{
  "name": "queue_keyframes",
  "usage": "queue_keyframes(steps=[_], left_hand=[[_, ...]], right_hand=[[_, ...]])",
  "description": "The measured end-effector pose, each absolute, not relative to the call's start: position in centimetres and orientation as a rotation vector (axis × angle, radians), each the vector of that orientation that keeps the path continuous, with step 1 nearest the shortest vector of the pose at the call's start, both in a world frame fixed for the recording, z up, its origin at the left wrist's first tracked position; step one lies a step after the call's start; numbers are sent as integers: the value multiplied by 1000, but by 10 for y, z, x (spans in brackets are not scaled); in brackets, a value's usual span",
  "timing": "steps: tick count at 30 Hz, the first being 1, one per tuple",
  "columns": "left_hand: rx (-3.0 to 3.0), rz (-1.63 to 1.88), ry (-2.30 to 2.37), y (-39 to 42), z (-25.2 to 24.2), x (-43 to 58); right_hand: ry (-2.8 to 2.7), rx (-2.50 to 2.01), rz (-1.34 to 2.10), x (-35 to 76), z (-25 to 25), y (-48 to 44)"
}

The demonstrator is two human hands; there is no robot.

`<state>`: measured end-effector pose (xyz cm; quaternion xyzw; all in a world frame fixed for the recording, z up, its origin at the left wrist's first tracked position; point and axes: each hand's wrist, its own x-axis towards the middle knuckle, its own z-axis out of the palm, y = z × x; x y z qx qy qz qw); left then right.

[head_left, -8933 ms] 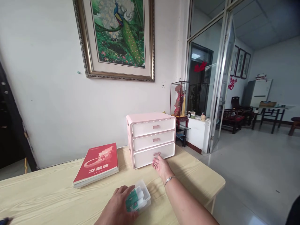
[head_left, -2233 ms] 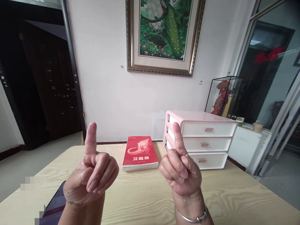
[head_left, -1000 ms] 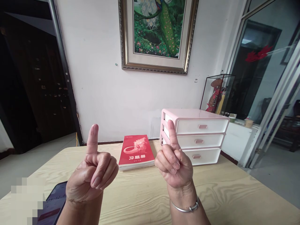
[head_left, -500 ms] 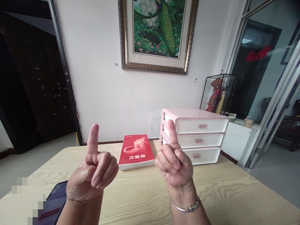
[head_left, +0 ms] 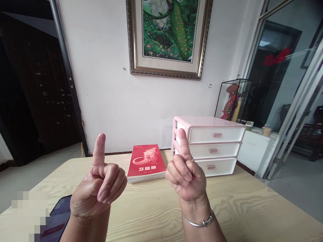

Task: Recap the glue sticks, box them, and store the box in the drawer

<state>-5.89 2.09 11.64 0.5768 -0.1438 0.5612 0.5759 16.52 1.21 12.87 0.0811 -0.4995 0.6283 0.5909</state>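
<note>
My left hand [head_left: 97,188] is raised above the wooden table [head_left: 252,208], its index finger pointing straight up and the other fingers curled in, holding nothing. My right hand [head_left: 186,174], with a silver bangle on the wrist, makes the same gesture in front of the pink drawer unit [head_left: 209,148]. All three drawers of that unit are closed. A red book [head_left: 146,163] lies flat on the table between and behind the two hands.
A dark phone [head_left: 57,222] lies at the table's near left edge beside a blurred patch. A framed peacock picture [head_left: 168,33] hangs on the wall. A glass display case [head_left: 233,101] stands at the right, by glass doors. A dark doorway opens at the left.
Earlier my left hand held a small clear box and my right touched the bottom drawer. The box is out of sight now. Over the last second both raised hands barely moved.
</note>
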Motion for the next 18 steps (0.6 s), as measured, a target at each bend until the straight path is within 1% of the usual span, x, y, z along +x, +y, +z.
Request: queue_keyframes(steps=[18], left_hand=[[1339, 1321, -324, 19, 116, -58]], right_hand=[[-1166, 148, 1441, 164, 131, 10]])
